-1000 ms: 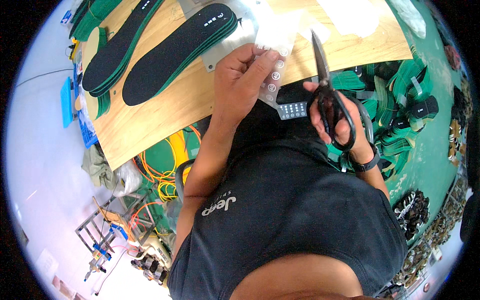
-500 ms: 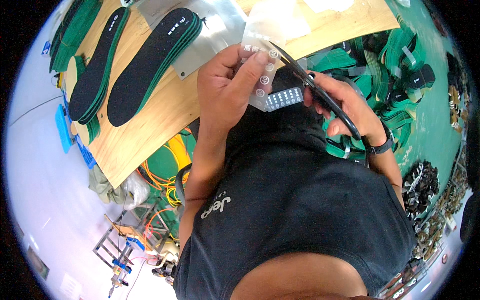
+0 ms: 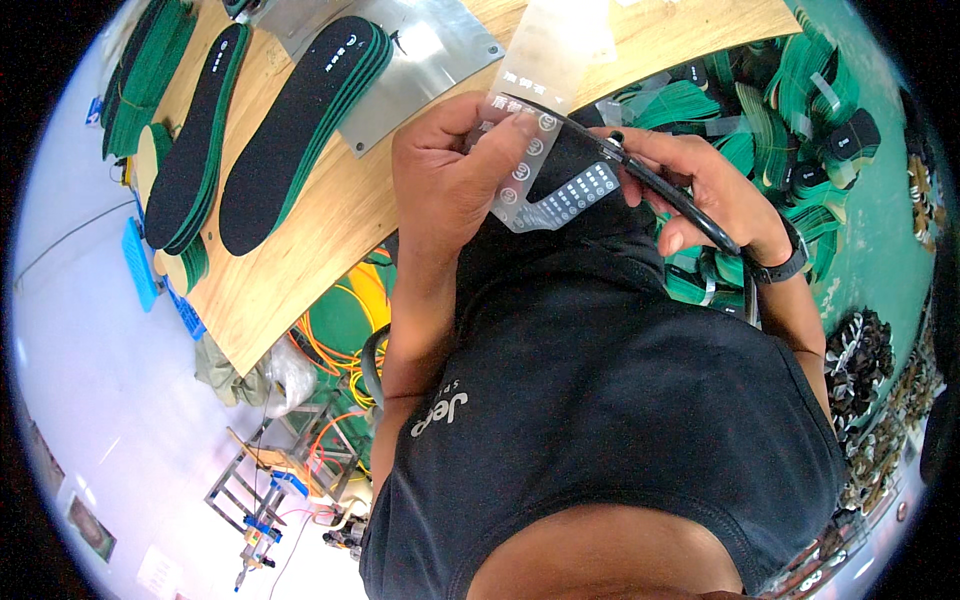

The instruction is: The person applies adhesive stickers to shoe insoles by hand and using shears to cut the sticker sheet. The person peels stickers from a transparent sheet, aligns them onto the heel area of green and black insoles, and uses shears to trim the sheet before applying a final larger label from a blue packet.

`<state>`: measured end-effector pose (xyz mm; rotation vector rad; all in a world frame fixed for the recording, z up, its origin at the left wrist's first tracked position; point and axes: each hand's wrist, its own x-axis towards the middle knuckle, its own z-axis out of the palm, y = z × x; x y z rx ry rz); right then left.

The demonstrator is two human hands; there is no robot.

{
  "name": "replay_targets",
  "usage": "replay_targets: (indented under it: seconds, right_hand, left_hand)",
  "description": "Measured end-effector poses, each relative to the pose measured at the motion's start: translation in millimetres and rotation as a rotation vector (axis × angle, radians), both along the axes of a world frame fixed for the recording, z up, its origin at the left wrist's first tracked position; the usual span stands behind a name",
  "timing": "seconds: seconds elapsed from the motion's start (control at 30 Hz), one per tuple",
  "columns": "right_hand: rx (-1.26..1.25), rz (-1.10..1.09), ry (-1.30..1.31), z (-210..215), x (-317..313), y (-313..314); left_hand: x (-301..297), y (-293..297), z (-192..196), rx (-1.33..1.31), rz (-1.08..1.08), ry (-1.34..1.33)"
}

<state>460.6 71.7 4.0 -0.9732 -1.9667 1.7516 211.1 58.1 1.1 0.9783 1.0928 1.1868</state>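
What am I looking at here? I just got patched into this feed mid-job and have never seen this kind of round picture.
There is no machine: a person wears a wide fisheye camera on the head, looking down, so straight edges bend and the dark shirt fills the lower part. The left hand pinches a clear plastic strip printed with small round stickers. The right hand, with a dark wristband, holds black scissors whose blades meet the strip. In front lies a wooden board carrying a metal plate and stacks of black and green insoles. To the right, more green pieces are piled up. Cables and tools lie below the board.
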Motion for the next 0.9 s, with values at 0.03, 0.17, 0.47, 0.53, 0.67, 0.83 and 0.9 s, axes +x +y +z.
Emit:
replay_targets:
  seconds: [0.03, 0.17, 0.47, 0.53, 0.67, 0.83, 0.9]
  right_hand:
    - [0.005, -0.025, -0.009, -3.5, -1.8, -1.7]
    - [-0.009, -0.059, 0.005, -8.3, -2.7, -5.3]
    - [-0.088, -0.072, 0.071, -19.6, -1.4, -11.4]
    - [-0.096, -0.08, 0.083, -22.9, -2.1, -12.8]
    - [-0.09, -0.08, 0.089, -26.3, -2.9, -12.9]
    - [-0.042, -0.064, 0.068, -26.6, -2.4, -11.8]
    - [-0.046, -0.062, 0.069, -27.2, -0.5, -11.5]
  left_hand:
    - [-1.0, 0.0, -2.0, 0.004, -0.004, 0.01]
    - [-2.4, 0.3, -4.9, 0.015, -0.012, 0.015]
    - [-3.3, 0.5, -3.6, 0.009, -0.026, 0.024]
    - [-3.0, 0.7, -1.5, 0.011, -0.022, 0.044]
    - [-2.5, 0.2, -1.3, -0.001, -0.014, 0.075]
    - [-3.5, -0.4, -4.2, 0.017, -0.008, 0.064]
    - [-4.1, -1.0, -4.0, 0.023, -0.011, 0.036]
